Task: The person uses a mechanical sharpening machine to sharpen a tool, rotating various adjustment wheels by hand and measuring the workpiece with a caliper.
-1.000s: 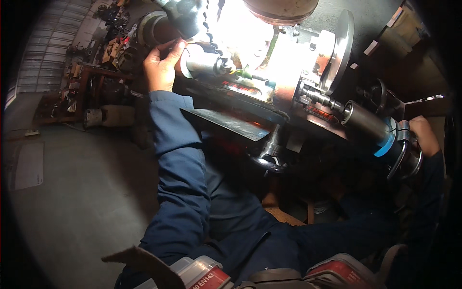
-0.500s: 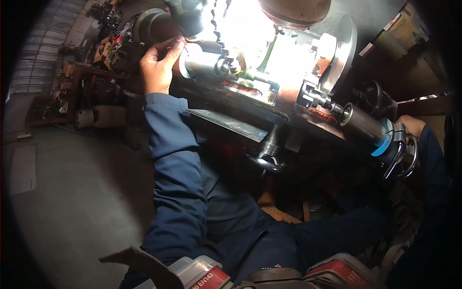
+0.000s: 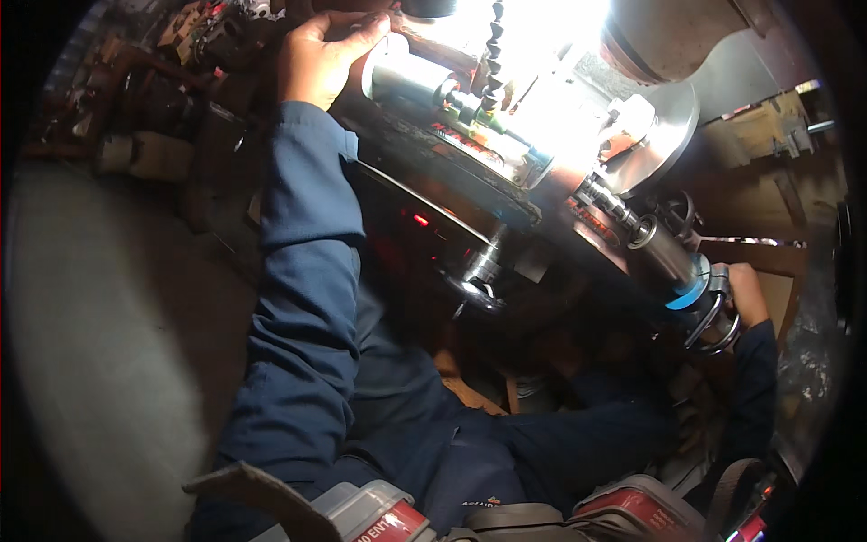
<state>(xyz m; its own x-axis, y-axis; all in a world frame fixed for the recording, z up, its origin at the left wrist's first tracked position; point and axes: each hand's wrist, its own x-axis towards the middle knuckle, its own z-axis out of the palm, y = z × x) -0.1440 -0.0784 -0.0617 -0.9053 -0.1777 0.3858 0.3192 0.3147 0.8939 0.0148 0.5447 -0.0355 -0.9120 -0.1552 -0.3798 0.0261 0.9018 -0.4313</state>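
Observation:
My left hand [image 3: 318,61] is at the left end of a bench grinding machine, thumb and fingers closed at the rim of a shiny metal cylinder [image 3: 411,79]. The fingertips behind the rim are hidden. At the machine's right end, my right hand [image 3: 746,296] is closed around the end fitting of a second metal cylinder [image 3: 666,253]. This cylinder has a blue collar [image 3: 692,287] and a looped metal handle [image 3: 718,334] beside the hand; most of those fingers are out of sight. A thin rod and a jointed coupling [image 3: 607,199] lie between the cylinders.
Lamp glare washes out the machine's middle. A twisted flexible stem [image 3: 495,54] hangs there. Behind stand a rounded housing [image 3: 668,41] and a bright metal disc [image 3: 670,135]. Below the bed sticks out a handwheel [image 3: 471,291]. Respirator filters [image 3: 379,515] edge the lower view.
The view has shifted, so the machine sits higher at left and slants down more steeply to the right. Both hands remain at the same parts; more of my right sleeve shows.

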